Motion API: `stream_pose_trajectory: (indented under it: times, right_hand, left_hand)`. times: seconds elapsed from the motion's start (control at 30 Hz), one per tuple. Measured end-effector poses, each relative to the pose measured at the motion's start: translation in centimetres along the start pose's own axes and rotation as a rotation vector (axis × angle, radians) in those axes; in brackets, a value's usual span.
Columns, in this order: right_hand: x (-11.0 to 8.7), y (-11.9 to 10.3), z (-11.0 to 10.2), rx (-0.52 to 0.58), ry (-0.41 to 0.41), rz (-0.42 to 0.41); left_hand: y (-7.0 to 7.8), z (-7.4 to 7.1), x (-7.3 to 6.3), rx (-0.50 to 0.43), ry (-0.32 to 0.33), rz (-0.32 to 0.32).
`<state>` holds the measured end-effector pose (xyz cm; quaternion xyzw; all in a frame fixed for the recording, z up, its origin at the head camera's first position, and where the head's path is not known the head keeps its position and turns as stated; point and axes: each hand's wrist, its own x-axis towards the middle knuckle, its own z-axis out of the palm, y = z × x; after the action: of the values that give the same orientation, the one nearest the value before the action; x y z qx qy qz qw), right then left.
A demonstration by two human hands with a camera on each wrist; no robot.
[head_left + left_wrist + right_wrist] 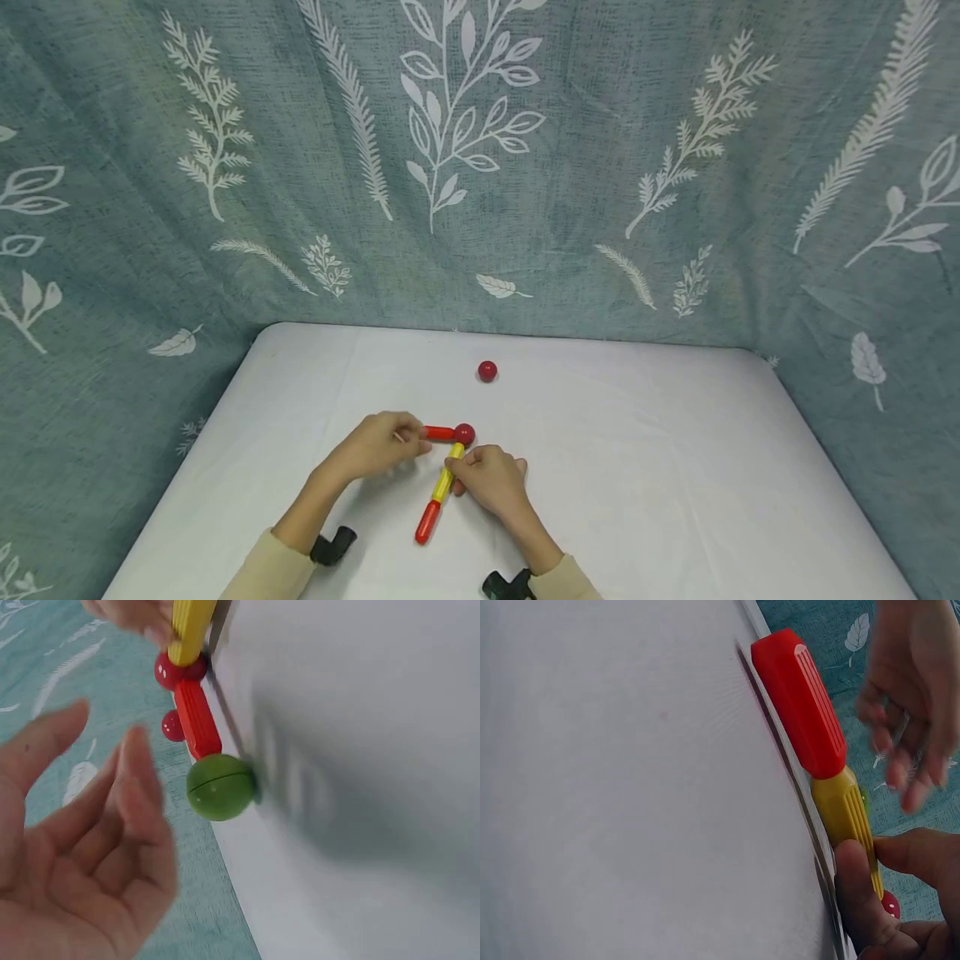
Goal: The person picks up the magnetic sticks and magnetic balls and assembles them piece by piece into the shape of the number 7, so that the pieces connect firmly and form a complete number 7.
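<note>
My right hand [491, 482] pinches a yellow ribbed stick [442, 485] between thumb and finger. A red ribbed stick [799, 701] joins the yellow one end to end, pointing toward me. At the yellow stick's far end sits a red ball [465, 434]. From this ball a second red stick [197, 718] runs left to a green ball [221, 787], which is hidden behind fingers in the head view. My left hand [382, 446] hovers beside the green ball with its fingers loosely bent and apart, holding nothing.
Farther back on the white table [637, 467] lies a loose red ball [487, 371]. A patterned green-blue cloth [562, 183] hangs behind the table and at its sides. Black wrist devices [334, 546] sit at both sleeves.
</note>
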<state>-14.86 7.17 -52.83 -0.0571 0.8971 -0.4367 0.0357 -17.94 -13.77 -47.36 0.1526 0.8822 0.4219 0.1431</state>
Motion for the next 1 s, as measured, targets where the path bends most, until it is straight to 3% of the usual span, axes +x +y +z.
stream_pose_trajectory:
  times: [0.1, 0.2, 0.37, 0.5, 0.73, 1.0]
  right_hand:
    - [0.0, 0.1, 0.0, -0.006, 0.002, -0.002]
    - [0.0, 0.2, 0.1, -0.006, 0.000, 0.000]
    - [0.0, 0.3, 0.1, -0.004, -0.001, 0.009]
    - [0.0, 0.2, -0.1, -0.010, -0.004, 0.016]
    - [0.0, 0.1, -0.2, -0.009, -0.014, 0.009]
    - [0.0, 0.2, -0.2, -0.001, -0.006, -0.007]
  left_hand:
    - [0.9, -0.5, 3.2, 0.005, 0.104, 0.021]
    - [1.6, -0.6, 6.2, 0.004, 0.151, 0.042]
    - [1.9, -0.1, 10.6, -0.020, 0.134, 0.074]
    - [1.7, 0.4, 13.2, -0.026, 0.082, 0.087]
    - [1.8, 1.4, 15.8, 0.073, -0.024, 0.044]
    - [1.5, 2.5, 16.9, 0.154, -0.037, -0.022]
